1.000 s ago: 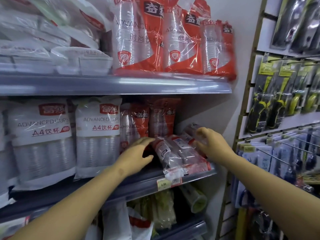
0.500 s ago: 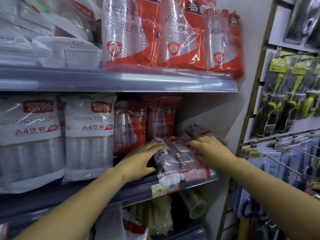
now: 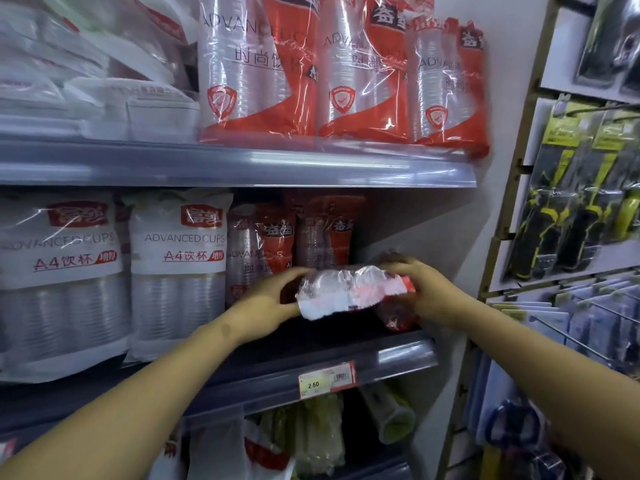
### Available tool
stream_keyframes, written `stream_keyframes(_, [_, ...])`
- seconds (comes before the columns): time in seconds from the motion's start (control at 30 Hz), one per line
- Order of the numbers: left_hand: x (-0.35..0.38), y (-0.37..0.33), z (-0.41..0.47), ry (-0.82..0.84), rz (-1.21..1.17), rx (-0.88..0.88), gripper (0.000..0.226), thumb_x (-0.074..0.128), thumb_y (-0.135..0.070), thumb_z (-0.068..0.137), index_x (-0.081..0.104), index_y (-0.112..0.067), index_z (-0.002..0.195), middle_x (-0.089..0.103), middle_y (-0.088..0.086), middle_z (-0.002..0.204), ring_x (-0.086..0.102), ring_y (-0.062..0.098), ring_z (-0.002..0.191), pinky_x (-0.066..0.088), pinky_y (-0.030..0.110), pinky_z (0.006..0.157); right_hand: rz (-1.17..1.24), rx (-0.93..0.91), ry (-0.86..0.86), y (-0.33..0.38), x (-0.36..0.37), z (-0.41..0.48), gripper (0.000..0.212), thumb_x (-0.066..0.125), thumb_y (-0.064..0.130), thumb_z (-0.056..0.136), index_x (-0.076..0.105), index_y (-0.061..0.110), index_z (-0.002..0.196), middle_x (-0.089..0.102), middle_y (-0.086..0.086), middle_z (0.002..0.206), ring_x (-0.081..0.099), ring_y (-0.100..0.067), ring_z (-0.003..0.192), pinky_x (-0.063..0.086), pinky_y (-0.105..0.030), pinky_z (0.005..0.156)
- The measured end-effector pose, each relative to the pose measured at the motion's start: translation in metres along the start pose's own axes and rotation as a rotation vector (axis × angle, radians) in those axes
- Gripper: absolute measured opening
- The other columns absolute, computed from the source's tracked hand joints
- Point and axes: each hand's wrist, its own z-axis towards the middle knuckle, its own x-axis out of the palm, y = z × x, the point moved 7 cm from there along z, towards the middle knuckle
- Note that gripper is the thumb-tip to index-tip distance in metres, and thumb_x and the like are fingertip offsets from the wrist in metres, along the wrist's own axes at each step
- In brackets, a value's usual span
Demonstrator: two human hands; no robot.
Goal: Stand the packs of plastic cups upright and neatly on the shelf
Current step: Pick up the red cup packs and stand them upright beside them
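A red-and-clear pack of plastic cups [image 3: 349, 292] is held lying sideways, a little above the middle shelf [image 3: 398, 355], blurred by motion. My left hand [image 3: 266, 306] grips its left end and my right hand [image 3: 426, 289] its right end. Another red pack [image 3: 394, 317] lies low under my right hand, partly hidden. Behind, two red packs [image 3: 273, 247] [image 3: 325, 240] stand upright on the same shelf. Two white packs marked ADVANCED CUPS [image 3: 180, 271] [image 3: 59, 282] stand upright to the left.
The upper shelf [image 3: 242, 164] carries three upright red cup packs [image 3: 256, 74] and white packaged goods [image 3: 86, 81]. A price tag reading 2.50 [image 3: 325, 379] sits on the shelf edge. A pegboard with hanging tools [image 3: 571, 209] is on the right, and bagged goods [image 3: 311, 434] below.
Both hands have closed on the lying pack and lifted it off the shelf's front edge, turning it sideways. The camera has moved closer.
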Motion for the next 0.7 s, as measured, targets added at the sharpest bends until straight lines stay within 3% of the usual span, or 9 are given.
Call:
stream_keyframes(0.03, [-0.003, 0.001, 0.001, -0.023, -0.045, -0.022, 0.058, 0.072, -0.034, 0.085, 0.047, -0.04, 0.138, 0.05, -0.022, 0.132, 0.045, 0.001, 0.122, 0.035, 0.013, 0.094, 0.142, 0.036, -0.032, 0.001, -0.004, 0.001, 0.035, 0.075, 0.012, 0.085, 0.069, 0.022, 0.119, 0.061, -0.004, 0.129, 0.058, -0.016, 0.115, 0.039, -0.008, 0.093])
stream_keyframes(0.1, [-0.006, 0.006, 0.004, -0.067, -0.126, -0.056, 0.061, 0.074, -0.042, 0.081, 0.049, -0.04, 0.136, 0.053, -0.021, 0.135, 0.049, 0.004, 0.125, 0.039, 0.026, 0.105, 0.351, 0.094, -0.074, 0.002, -0.007, 0.003, 0.021, 0.071, 0.013, 0.089, 0.068, 0.031, 0.099, 0.068, 0.006, 0.109, 0.065, -0.005, 0.098, 0.044, -0.014, 0.085])
stream_keyframes(0.2, [-0.008, 0.007, 0.007, -0.097, -0.211, -0.075, 0.064, 0.07, -0.062, 0.074, 0.053, -0.04, 0.131, 0.061, -0.019, 0.131, 0.054, 0.003, 0.122, 0.04, 0.032, 0.107, 0.561, 0.129, -0.05, 0.006, -0.003, 0.007, 0.019, 0.06, 0.01, 0.096, 0.065, 0.024, 0.108, 0.069, 0.014, 0.099, 0.067, 0.009, 0.085, 0.049, -0.013, 0.079])
stream_keyframes(0.27, [-0.009, 0.004, 0.011, -0.124, -0.251, -0.098, 0.058, 0.067, -0.06, 0.077, 0.053, -0.037, 0.129, 0.062, -0.018, 0.125, 0.054, 0.005, 0.119, 0.041, 0.031, 0.104, 0.637, 0.145, -0.056, 0.004, -0.001, 0.011, 0.024, 0.056, 0.016, 0.099, 0.063, 0.015, 0.122, 0.072, 0.007, 0.11, 0.069, -0.001, 0.101, 0.053, -0.02, 0.091])
stream_keyframes(0.37, [-0.011, -0.003, 0.015, -0.156, -0.326, -0.139, 0.042, 0.063, -0.051, 0.085, 0.051, -0.037, 0.123, 0.058, -0.022, 0.112, 0.055, 0.003, 0.108, 0.043, 0.026, 0.093, 0.699, 0.211, -0.108, -0.006, 0.007, 0.018, 0.03, 0.056, 0.032, 0.099, 0.063, 0.022, 0.127, 0.072, 0.003, 0.121, 0.066, -0.013, 0.114, 0.047, -0.037, 0.106])
stream_keyframes(0.47, [-0.012, -0.001, 0.022, -0.215, -0.33, -0.189, 0.043, 0.058, -0.056, 0.087, 0.053, -0.031, 0.122, 0.061, -0.013, 0.116, 0.057, 0.009, 0.107, 0.046, 0.032, 0.093, 0.829, 0.308, -0.153, -0.013, 0.015, 0.028, 0.02, 0.053, 0.033, 0.1, 0.067, 0.028, 0.114, 0.075, 0.003, 0.109, 0.07, -0.016, 0.104, 0.05, -0.038, 0.101])
stream_keyframes(0.57, [-0.017, -0.001, 0.03, -0.335, -0.266, -0.218, 0.041, 0.055, -0.057, 0.088, 0.061, -0.025, 0.114, 0.066, -0.006, 0.111, 0.061, 0.016, 0.102, 0.047, 0.031, 0.086, 0.978, 0.398, -0.184, -0.013, 0.022, 0.037, 0.027, 0.057, 0.024, 0.097, 0.066, 0.018, 0.121, 0.076, 0.0, 0.094, 0.07, -0.014, 0.083, 0.053, -0.032, 0.079])
stream_keyframes(0.7, [-0.019, -0.001, 0.038, -0.432, -0.182, -0.263, 0.043, 0.051, -0.057, 0.091, 0.065, -0.023, 0.114, 0.067, -0.001, 0.118, 0.06, 0.022, 0.108, 0.046, 0.033, 0.09, 0.927, 0.387, -0.177, -0.009, 0.033, 0.047, 0.039, 0.075, 0.016, 0.085, 0.065, 0.01, 0.122, 0.076, -0.009, 0.109, 0.073, -0.02, 0.093, 0.055, -0.027, 0.077])
